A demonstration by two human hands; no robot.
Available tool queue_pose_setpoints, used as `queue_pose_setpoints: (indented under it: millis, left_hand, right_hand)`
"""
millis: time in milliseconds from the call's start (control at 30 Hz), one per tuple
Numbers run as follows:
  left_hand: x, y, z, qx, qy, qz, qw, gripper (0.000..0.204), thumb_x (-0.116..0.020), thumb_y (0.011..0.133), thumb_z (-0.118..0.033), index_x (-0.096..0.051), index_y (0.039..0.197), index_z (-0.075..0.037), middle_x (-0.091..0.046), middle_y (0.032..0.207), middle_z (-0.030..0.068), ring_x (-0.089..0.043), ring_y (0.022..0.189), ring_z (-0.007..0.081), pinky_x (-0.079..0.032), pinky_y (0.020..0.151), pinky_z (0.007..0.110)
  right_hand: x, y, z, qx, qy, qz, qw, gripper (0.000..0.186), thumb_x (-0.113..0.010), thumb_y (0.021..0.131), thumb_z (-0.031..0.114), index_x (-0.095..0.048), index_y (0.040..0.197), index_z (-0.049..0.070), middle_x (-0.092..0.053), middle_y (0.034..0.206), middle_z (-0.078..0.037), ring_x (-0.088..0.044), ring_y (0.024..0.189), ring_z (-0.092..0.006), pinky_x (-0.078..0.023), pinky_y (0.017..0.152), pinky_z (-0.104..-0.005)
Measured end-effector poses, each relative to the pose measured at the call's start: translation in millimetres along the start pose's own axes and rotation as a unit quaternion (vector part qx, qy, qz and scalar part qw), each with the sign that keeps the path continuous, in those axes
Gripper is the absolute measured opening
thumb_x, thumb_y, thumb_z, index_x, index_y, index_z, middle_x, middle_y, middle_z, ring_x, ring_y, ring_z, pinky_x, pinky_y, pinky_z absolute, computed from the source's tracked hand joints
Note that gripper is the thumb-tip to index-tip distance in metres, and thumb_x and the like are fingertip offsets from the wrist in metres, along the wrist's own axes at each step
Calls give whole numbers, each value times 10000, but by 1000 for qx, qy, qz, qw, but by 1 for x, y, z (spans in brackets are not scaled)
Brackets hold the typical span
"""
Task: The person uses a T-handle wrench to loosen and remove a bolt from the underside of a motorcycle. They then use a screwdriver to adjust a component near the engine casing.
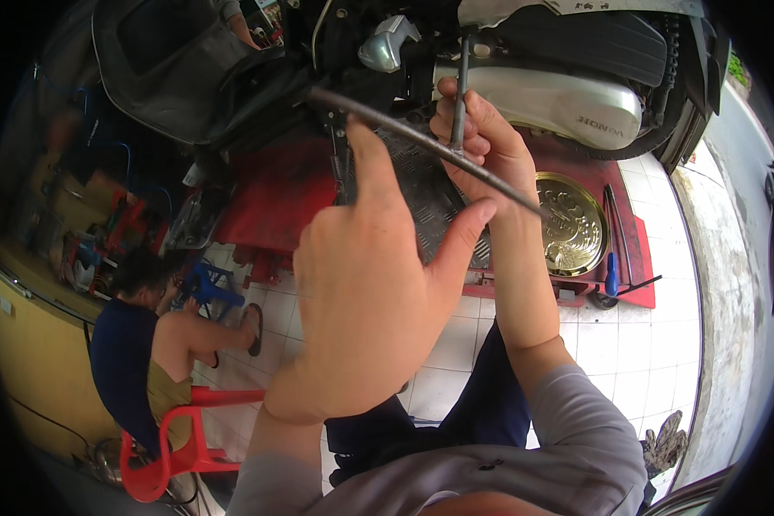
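My right hand (493, 142) grips the shaft of a dark metal T-handle wrench (460, 95), its long crossbar slanting toward me. The wrench's far end reaches up to the scooter's body (537, 86), beside the silver engine cover; whether it sits on a fastener I cannot tell. My left hand (365, 267) is open under the crossbar, index finger and thumb spread wide. That index fingertip is close to the bar's left part; contact is unclear, and the other fingers are mostly hidden.
A red lift platform (271, 202) lies under the scooter. On it are a round gold-coloured tray (572, 225) and a blue-handled screwdriver (611, 271). At lower left, another person (129, 344) sits near a red plastic chair (193, 439). A yellow cabinet (34, 361) stands further left.
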State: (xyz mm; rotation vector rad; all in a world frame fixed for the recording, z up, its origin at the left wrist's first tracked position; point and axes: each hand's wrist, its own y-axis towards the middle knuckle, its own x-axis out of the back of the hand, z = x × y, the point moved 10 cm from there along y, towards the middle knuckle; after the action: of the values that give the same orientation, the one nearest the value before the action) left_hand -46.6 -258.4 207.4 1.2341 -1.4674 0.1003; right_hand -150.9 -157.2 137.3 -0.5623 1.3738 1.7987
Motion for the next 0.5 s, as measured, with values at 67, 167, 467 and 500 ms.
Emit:
queue_pose_setpoints:
  millis: [67,167,467,500]
  left_hand:
    - [16,0,-11,-31,-49,-67,996,732,-764,788,-224,-420,1361,74,-548,481,96,-526,385,137,-378,414,257]
    - [-5,-3,-23,-121,-53,39,991,736,-761,789,-208,-408,1377,61,-529,460,87,-531,393,119,-385,429,237]
    - [-1,1,-18,-91,-100,24,991,637,-733,814,-192,-464,1339,49,-520,497,109,-485,368,257,-440,483,287]
    - [-14,-3,-20,-112,-76,92,987,641,-739,807,-218,-476,1335,32,-535,511,119,-509,388,260,-438,482,291]
  right_hand:
    - [1,3,-13,-21,0,3,1000,290,-604,939,160,-537,1153,-23,-499,696,-3,-399,566,-28,-333,486,-177]
    - [6,6,-8,25,-16,3,1000,292,-602,944,174,-538,1149,-23,-502,708,-4,-405,577,-27,-353,490,-184]
    - [5,6,-16,4,13,7,1000,251,-576,959,161,-545,1133,-17,-518,730,-11,-416,569,-28,-343,480,-162]
    - [6,9,-15,9,25,15,1000,236,-568,963,162,-551,1123,-11,-524,729,-13,-423,572,-26,-352,477,-165]
